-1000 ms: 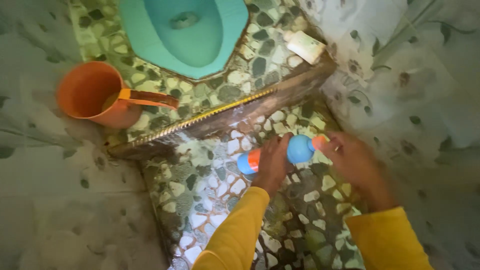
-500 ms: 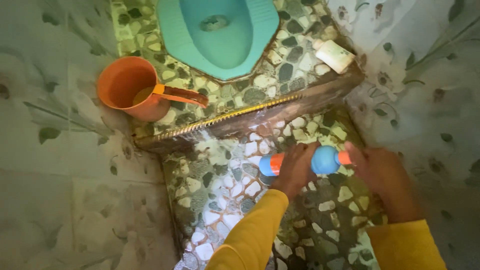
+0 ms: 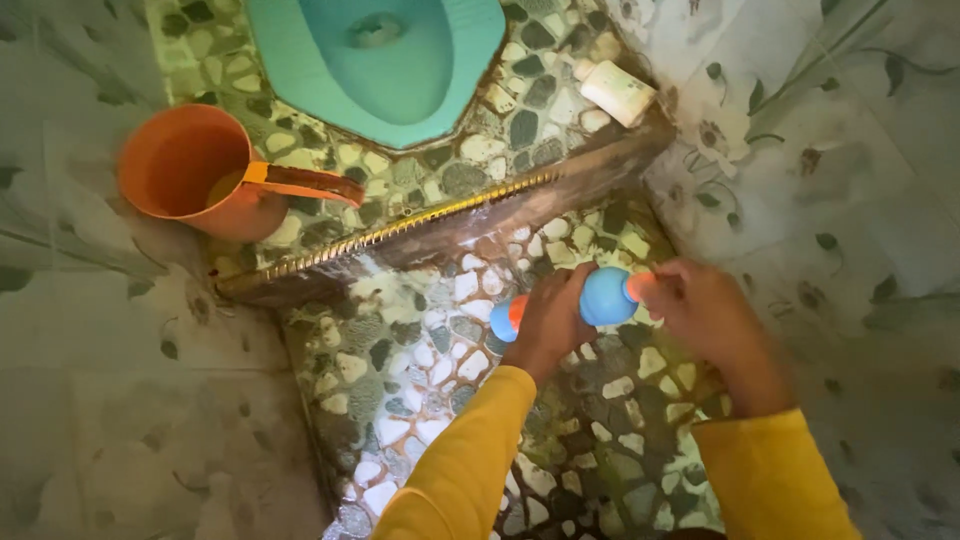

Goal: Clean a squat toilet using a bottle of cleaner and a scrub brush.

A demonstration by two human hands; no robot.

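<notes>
The blue bottle (image 3: 603, 297), with its orange band and orange cap, lies sideways in our two hands above the lower pebble floor (image 3: 430, 370), just in front of the dark step edge (image 3: 520, 215) with its brass-coloured strip. Our left hand (image 3: 550, 320) wraps around the bottle's middle, fingers closed over it; our right hand (image 3: 700, 310) has its fingers pinched about the orange cap (image 3: 636, 285) at the right end, though we cannot tell how tight that pinch is. We judge the main risk to be a slip: the stones look wet and glossy, so damp fingers could lose the smooth plastic, and if the cap gives suddenly with the bottle held level, liquid may spill over our yellow sleeves and the floor. The room is a narrow washroom with pale tiled walls printed with leaves on both sides. On the raised platform beyond the step sit a teal squat toilet pan (image 3: 375, 60), an orange dipper jug (image 3: 200, 180) near the platform's left edge, and a small white bottle (image 3: 615, 92) lying at its right corner.
</notes>
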